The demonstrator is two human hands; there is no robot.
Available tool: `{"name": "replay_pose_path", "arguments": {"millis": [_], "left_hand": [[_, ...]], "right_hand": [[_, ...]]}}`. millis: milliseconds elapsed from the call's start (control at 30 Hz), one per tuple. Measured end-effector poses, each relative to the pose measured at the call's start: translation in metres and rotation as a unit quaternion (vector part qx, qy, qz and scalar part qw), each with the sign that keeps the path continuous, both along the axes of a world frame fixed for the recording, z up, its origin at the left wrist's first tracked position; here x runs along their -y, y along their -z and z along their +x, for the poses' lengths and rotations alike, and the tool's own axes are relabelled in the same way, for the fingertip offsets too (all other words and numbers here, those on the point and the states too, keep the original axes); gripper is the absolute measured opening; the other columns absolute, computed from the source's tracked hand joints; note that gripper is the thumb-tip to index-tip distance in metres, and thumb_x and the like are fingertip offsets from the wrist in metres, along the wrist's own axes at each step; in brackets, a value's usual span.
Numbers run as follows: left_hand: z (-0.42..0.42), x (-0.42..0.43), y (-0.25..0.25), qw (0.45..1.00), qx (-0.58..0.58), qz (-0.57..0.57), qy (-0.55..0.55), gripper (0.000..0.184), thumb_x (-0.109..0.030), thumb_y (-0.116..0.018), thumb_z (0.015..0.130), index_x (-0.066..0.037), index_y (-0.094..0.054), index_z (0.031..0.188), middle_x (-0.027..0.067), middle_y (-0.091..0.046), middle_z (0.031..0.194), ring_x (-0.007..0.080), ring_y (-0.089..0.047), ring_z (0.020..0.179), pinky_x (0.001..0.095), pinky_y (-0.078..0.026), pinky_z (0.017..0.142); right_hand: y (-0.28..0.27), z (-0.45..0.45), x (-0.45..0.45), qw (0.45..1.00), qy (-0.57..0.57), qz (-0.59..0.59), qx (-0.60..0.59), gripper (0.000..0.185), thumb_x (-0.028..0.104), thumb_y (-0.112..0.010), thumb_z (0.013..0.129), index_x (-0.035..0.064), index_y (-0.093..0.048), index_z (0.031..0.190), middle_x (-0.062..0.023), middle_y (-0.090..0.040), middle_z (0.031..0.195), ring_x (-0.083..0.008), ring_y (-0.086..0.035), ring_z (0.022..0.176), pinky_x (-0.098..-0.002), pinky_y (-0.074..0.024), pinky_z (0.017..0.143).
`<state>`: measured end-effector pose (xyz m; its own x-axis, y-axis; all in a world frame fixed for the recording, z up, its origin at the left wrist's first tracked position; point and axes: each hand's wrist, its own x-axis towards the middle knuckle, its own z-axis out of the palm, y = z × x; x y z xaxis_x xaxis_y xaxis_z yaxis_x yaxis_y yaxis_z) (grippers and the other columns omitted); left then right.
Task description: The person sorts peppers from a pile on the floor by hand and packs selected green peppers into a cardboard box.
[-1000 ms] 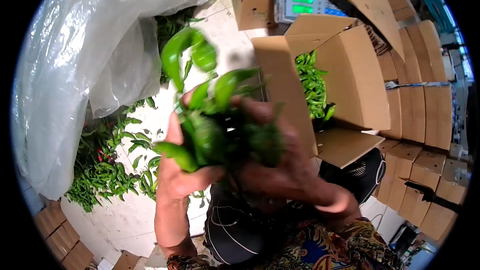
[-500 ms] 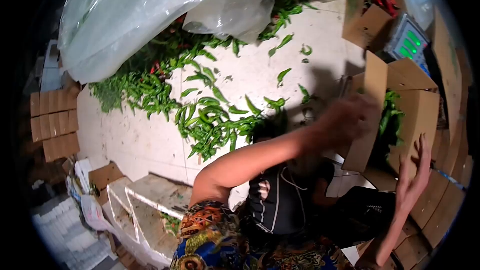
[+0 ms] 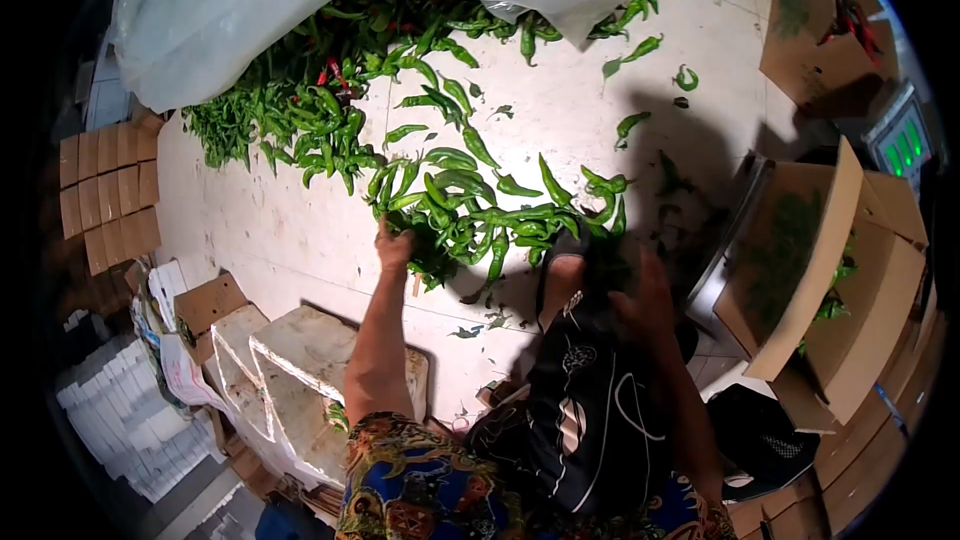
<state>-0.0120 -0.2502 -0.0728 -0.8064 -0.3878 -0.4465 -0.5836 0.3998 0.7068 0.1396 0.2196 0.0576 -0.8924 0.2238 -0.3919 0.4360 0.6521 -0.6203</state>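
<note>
Green chili peppers (image 3: 470,202) lie in a loose pile on the pale tiled floor in front of me. My left hand (image 3: 394,245) is at the pile's left edge, touching the peppers, with its index finger and thumb apart; the other fingers are partly hidden. In shadow to the right of the pile is my right hand (image 3: 642,295), its fingers spread and nothing visible in them. Beyond it, on the right, an open cardboard box (image 3: 880,285) has green peppers inside, mostly hidden by its raised flap.
A larger heap of peppers (image 3: 300,130) lies under clear plastic sheeting (image 3: 250,10). Another carton (image 3: 815,50) with red peppers stands at the upper right, by a scale with a green display (image 3: 905,145). A dirty white foam box (image 3: 310,380) is at lower left, near stacked cartons (image 3: 110,190).
My left hand has swung from beside the open box back left to the pepper pile. My right hand has left the box's side and moved left toward the pile. The view has shifted too.
</note>
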Motion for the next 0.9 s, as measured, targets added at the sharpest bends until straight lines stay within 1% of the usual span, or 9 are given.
{"name": "replay_pose_path", "arguments": {"millis": [67,133,267,300,467,533,700,833,900], "left_hand": [[0.006,-0.032,0.020,0.947,-0.045,-0.289,0.134,0.071,-0.017,-0.068,0.072,-0.009,-0.043,0.139,0.0306,-0.049,0.123,0.0407,-0.056,0.107,0.0447,-0.047,0.094],[0.006,-0.084,-0.004,0.956,-0.078,-0.196,0.206,0.070,-0.013,-0.066,0.073,-0.010,-0.043,0.139,0.0372,-0.032,0.133,0.0477,-0.044,0.119,0.0450,-0.040,0.102],[0.013,-0.172,-0.055,0.932,-0.112,-0.054,0.340,0.047,-0.003,-0.065,0.074,-0.005,-0.059,0.121,0.0185,-0.060,0.114,0.0309,-0.059,0.102,0.0361,-0.047,0.092],[0.002,-0.185,-0.081,0.944,0.018,-0.022,0.328,0.043,0.002,-0.064,0.075,-0.003,-0.061,0.118,0.0128,-0.064,0.111,0.0228,-0.061,0.103,0.0321,-0.050,0.088],[-0.070,-0.143,-0.061,0.964,-0.255,-0.039,0.073,0.027,-0.013,-0.062,0.080,0.001,-0.063,0.103,0.0205,-0.065,0.093,0.0354,-0.062,0.086,0.0410,-0.050,0.080],[-0.105,-0.102,-0.043,0.939,-0.241,-0.213,0.122,0.032,-0.019,-0.067,0.081,0.002,-0.060,0.104,0.0212,-0.065,0.090,0.0379,-0.061,0.085,0.0433,-0.049,0.077],[-0.151,-0.055,0.021,0.925,-0.089,-0.348,0.120,0.060,-0.036,-0.076,0.069,0.001,-0.050,0.108,0.0282,-0.059,0.092,0.0456,-0.058,0.087,0.0505,-0.048,0.080],[-0.138,-0.104,0.005,0.929,-0.062,-0.308,0.194,0.052,-0.026,-0.072,0.067,0.001,-0.049,0.104,0.0286,-0.056,0.102,0.0452,-0.058,0.092,0.0521,-0.048,0.079],[-0.126,-0.131,-0.007,0.968,-0.096,-0.181,0.148,0.041,-0.019,-0.069,0.069,-0.001,-0.050,0.100,0.0204,-0.059,0.086,0.0380,-0.058,0.081,0.0466,-0.048,0.074]], "right_hand": [[0.024,-0.015,0.006,1.000,-0.008,0.008,-0.006,0.089,0.014,-0.079,0.066,0.0013,-0.035,0.142,-0.0258,-0.045,0.136,-0.0399,-0.045,0.126,-0.0436,-0.0367,0.106],[0.042,-0.030,0.014,0.999,-0.014,0.018,-0.022,0.093,0.013,-0.080,0.064,0.0021,-0.033,0.143,-0.0258,-0.045,0.137,-0.0401,-0.044,0.126,-0.0435,-0.0360,0.107],[0.062,-0.055,0.017,1.000,-0.026,-0.005,0.003,0.097,0.012,-0.081,0.063,0.0040,-0.031,0.145,-0.0264,-0.044,0.137,-0.0416,-0.044,0.126,-0.0443,-0.0355,0.107],[0.061,-0.059,0.019,1.000,-0.017,-0.016,-0.014,0.097,0.012,-0.081,0.063,0.0037,-0.031,0.145,-0.0265,-0.045,0.137,-0.0419,-0.044,0.126,-0.0444,-0.0354,0.107],[0.063,-0.064,0.013,0.998,0.048,-0.007,-0.030,0.091,0.016,-0.080,0.066,-0.0008,-0.034,0.142,-0.0267,-0.045,0.136,-0.0419,-0.044,0.125,-0.0447,-0.0358,0.106],[0.074,-0.061,0.006,0.995,0.090,-0.002,-0.031,0.087,0.017,-0.079,0.067,-0.0025,-0.036,0.140,-0.0264,-0.046,0.135,-0.0416,-0.044,0.125,-0.0448,-0.0363,0.105],[0.075,-0.064,-0.007,0.995,0.076,0.019,-0.058,0.079,0.019,-0.077,0.071,-0.0036,-0.039,0.136,-0.0269,-0.049,0.129,-0.0419,-0.046,0.121,-0.0448,-0.0373,0.104],[0.080,-0.074,-0.002,0.992,0.110,0.040,-0.055,0.073,0.020,-0.076,0.073,-0.0043,-0.043,0.133,-0.0269,-0.051,0.125,-0.0433,-0.048,0.116,-0.0450,-0.0386,0.102],[0.085,-0.082,-0.004,0.987,0.120,0.071,-0.075,0.067,0.020,-0.076,0.074,-0.0043,-0.047,0.128,-0.0261,-0.053,0.121,-0.0433,-0.050,0.113,-0.0464,-0.0400,0.100]]}}
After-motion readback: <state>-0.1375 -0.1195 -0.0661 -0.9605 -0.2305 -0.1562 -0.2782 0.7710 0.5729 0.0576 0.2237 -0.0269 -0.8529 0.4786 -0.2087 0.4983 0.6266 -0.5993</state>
